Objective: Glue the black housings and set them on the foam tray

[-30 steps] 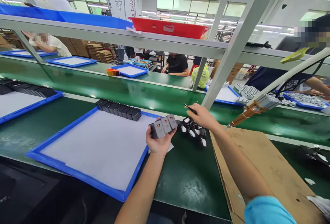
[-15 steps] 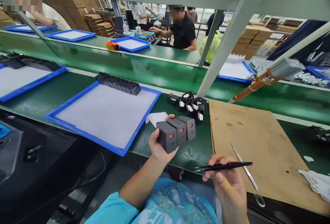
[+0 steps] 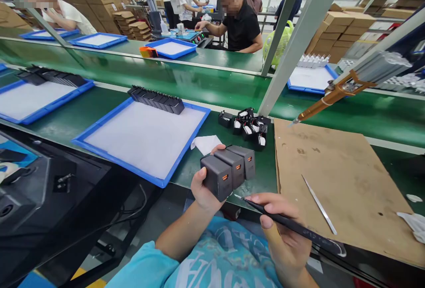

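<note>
My left hand (image 3: 206, 194) is closed around a row of three black power adapters (image 3: 217, 176), held side by side above the bench edge. Each adapter has a small orange port on the face turned to the right. Between the thumb and fingers of my right hand (image 3: 285, 230) are black tweezers (image 3: 299, 229). Their pale tips point left, close to the lower edge of the adapters; whether they touch cannot be seen. Just behind the adapters lies a crumpled white cloth (image 3: 206, 144). Several open black housings with white parts (image 3: 247, 126) are heaped further back.
A blue-rimmed tray (image 3: 121, 162) on the left carries a row of black adapters (image 3: 156, 100). On the right, a cardboard sheet (image 3: 332, 159) bears a thin metal tool (image 3: 319, 205). An orange-brown dispenser (image 3: 315, 109) hangs over it. People sit beyond the green conveyor (image 3: 199, 75).
My right hand has moved left toward the adapters and turned the tweezers, so their tips now sit near the adapters' lower edge. My left hand keeps its hold. The view has shifted slightly.
</note>
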The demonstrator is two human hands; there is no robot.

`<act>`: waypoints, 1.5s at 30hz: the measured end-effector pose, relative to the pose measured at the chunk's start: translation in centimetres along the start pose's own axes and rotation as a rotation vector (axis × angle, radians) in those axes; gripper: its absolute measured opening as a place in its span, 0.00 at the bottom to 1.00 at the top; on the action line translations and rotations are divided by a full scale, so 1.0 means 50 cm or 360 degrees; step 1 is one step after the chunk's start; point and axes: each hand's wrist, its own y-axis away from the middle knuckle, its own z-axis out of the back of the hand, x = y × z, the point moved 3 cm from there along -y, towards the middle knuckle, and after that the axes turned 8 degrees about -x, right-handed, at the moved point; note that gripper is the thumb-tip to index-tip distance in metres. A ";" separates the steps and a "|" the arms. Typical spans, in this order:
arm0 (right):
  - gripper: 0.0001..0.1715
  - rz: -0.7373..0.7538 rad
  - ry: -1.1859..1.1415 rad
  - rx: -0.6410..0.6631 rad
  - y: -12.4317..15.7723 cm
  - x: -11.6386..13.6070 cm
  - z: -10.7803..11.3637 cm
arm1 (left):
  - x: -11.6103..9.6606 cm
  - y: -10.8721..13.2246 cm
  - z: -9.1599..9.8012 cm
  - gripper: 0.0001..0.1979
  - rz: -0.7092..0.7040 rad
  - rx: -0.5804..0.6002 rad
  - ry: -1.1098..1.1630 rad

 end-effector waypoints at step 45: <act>0.19 0.0495 0.0610 0.0272 -0.001 0.027 -0.011 | -0.019 0.009 0.004 0.32 -0.0276 -0.0130 -0.0076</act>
